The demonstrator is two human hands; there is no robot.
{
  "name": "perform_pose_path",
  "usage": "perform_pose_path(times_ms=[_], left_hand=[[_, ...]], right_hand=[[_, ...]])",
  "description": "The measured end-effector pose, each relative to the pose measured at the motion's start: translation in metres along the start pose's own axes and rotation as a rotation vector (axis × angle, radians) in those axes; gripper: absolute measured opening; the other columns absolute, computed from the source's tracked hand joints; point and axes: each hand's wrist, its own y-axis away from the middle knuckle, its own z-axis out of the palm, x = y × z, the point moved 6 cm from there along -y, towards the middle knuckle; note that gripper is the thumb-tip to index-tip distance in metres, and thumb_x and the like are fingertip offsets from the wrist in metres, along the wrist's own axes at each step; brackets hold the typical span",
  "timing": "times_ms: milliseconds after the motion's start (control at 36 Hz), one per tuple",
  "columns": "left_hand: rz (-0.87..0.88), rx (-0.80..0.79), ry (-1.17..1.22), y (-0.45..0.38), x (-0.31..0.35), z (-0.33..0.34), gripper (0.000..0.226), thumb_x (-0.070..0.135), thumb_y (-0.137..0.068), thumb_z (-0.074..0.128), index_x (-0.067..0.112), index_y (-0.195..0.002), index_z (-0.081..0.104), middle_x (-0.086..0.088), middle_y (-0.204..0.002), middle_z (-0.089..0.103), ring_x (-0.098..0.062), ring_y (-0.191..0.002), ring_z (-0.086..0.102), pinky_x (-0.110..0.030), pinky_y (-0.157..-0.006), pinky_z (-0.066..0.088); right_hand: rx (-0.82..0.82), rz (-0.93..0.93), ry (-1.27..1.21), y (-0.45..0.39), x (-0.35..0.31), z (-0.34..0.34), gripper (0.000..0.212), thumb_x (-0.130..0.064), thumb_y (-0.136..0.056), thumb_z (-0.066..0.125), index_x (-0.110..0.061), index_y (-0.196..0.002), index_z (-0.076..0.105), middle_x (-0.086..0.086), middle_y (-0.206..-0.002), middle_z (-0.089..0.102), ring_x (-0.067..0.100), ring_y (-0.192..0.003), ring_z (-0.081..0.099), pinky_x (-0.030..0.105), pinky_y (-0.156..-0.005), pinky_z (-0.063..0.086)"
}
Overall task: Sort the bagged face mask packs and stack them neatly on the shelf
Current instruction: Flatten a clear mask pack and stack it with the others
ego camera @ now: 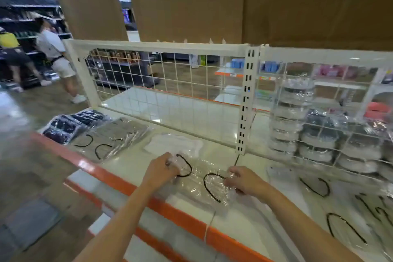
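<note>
Left hand (161,169) and right hand (242,181) each pinch an end of the mask pack (202,181), apparently white; square edges before stacking on shelf (244,225)

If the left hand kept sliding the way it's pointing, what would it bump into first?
The left hand, gripping the clear plastic mask pack with black ear loops, points up and right across it. Probably it would first meet the flat white mask pack just beyond; depth is unclear.
</note>
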Motion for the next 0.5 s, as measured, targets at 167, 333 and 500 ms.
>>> perform_pose_path(times_ms=[167,333,500], left_hand=[[-0.117,0.057,-0.109,-0.037,-0.069,-0.075,0.028,0.013,-0.076,0.067,0.017,-0.064,0.042,0.004,-0.060,0.047,-0.017,-0.059,0.047,-0.024,-0.049,0.032],[-0.216,0.104,-0.030,-0.085,-0.154,-0.141,0.014,0.022,-0.060,0.061,0.016,-0.072,0.059,-0.010,-0.064,0.066,-0.030,-0.063,0.064,-0.047,-0.067,0.056],[-0.302,0.271,-0.128,-0.093,-0.178,-0.195,0.047,0.012,-0.088,0.055,0.008,-0.132,0.039,-0.017,-0.121,0.054,-0.032,-0.105,0.056,-0.045,-0.087,0.050]], right_hand=[[-0.063,-0.096,0.099,-0.065,-0.065,0.076,0.020,-0.017,-0.090,0.059,-0.012,-0.076,0.045,-0.001,-0.065,0.044,0.009,-0.051,0.042,0.023,-0.051,0.035],[-0.086,-0.123,0.027,-0.129,-0.125,0.146,0.028,-0.016,-0.092,0.054,-0.015,-0.070,0.035,0.000,-0.063,0.040,0.012,-0.048,0.039,0.023,-0.047,0.032],[-0.022,-0.123,-0.078,-0.174,-0.172,0.204,0.032,-0.016,-0.095,0.051,-0.025,-0.068,0.034,-0.003,-0.066,0.041,0.012,-0.050,0.042,0.017,-0.043,0.032]])
